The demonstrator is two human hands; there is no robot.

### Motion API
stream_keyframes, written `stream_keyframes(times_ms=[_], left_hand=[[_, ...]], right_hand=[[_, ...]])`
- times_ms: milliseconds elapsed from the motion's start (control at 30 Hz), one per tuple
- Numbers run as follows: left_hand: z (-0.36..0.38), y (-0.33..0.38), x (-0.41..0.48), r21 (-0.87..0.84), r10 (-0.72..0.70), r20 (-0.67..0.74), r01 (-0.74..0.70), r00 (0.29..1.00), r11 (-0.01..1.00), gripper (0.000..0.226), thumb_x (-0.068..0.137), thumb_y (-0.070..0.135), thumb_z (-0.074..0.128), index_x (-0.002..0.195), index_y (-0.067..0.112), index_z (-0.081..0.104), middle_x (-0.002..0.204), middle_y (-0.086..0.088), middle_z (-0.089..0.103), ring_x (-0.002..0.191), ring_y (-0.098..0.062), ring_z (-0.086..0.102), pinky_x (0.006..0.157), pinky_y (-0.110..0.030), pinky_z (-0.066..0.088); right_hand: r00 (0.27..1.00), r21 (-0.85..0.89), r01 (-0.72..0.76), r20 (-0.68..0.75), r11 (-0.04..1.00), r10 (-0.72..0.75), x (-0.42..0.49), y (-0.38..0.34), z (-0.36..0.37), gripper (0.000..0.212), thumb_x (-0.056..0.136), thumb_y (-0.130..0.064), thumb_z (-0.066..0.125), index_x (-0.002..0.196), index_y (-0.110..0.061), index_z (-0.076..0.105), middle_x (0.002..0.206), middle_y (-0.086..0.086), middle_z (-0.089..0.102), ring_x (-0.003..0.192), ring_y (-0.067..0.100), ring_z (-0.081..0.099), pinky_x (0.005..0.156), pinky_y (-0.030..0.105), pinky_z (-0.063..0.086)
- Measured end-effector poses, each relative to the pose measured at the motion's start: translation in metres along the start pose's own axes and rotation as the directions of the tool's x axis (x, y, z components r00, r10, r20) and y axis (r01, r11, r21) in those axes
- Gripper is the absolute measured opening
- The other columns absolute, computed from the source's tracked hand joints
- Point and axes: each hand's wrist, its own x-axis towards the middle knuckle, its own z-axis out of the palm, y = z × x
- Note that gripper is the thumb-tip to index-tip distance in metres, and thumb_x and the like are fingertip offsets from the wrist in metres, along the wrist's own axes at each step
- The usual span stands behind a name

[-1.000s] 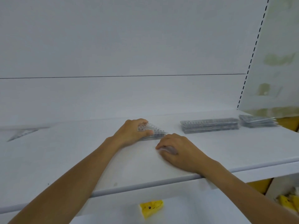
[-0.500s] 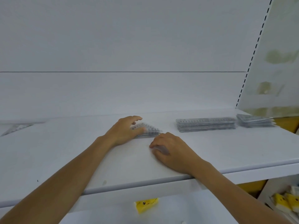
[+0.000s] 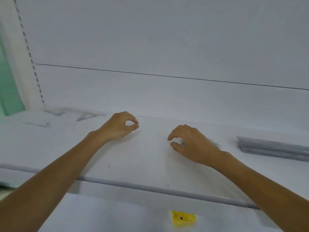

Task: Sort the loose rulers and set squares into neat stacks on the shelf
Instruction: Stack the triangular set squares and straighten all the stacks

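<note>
Two bare hands hover low over the white shelf, well apart from each other. The left hand has its fingers curled, with the tips of thumb and forefinger meeting in a small ring. Nothing shows inside that ring or between the tips. The right hand is arched with its fingers bent downward. A blurred grey patch shows at its far side and in the gap between thumb and forefinger. The blur hides whether the hand grips it or only covers it, and what it is.

One stack of rulers lies flat at the right edge of the view, to the right of the right hand and apart from it. It is grey, transparent and several layers deep, too smeared to count.

Far to the left, near the back wall, lie two loose set squares, one nearer the middle and one further left. Both are faint and blurred.

Below the front lip of the shelf, one small yellow packet rests on a lower level.
</note>
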Motion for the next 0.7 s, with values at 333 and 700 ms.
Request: stream_keyframes(times_ms=[333,700], left_hand=[[-0.152,-0.192,-0.058,0.151,-0.253,-0.118,0.270,0.960,0.951,0.008,0.085,0.025,0.063,0.091,0.030,0.062,0.106,0.006,0.061,0.106,-0.014,0.055,0.088,-0.024,0.038],[-0.192,-0.280,-0.065,0.295,-0.158,0.035,0.141,0.987,0.945,0.038,0.091,0.036,0.054,0.127,0.028,0.052,0.128,0.007,0.051,0.120,-0.010,0.044,0.098,-0.019,0.028]], right_hand=[[0.987,0.057,0.091,0.126,0.994,-0.098,0.163,-0.115,0.081,0.025,0.091,-0.029,0.054,0.113,-0.019,0.060,0.116,-0.001,0.059,0.103,0.014,0.055,0.092,0.032,0.045],[0.973,-0.035,-0.147,0.173,0.989,0.151,0.270,-0.196,0.154,0.034,0.093,-0.046,0.041,0.067,-0.027,0.051,0.084,0.001,0.055,0.082,0.022,0.052,0.070,0.030,0.041]])
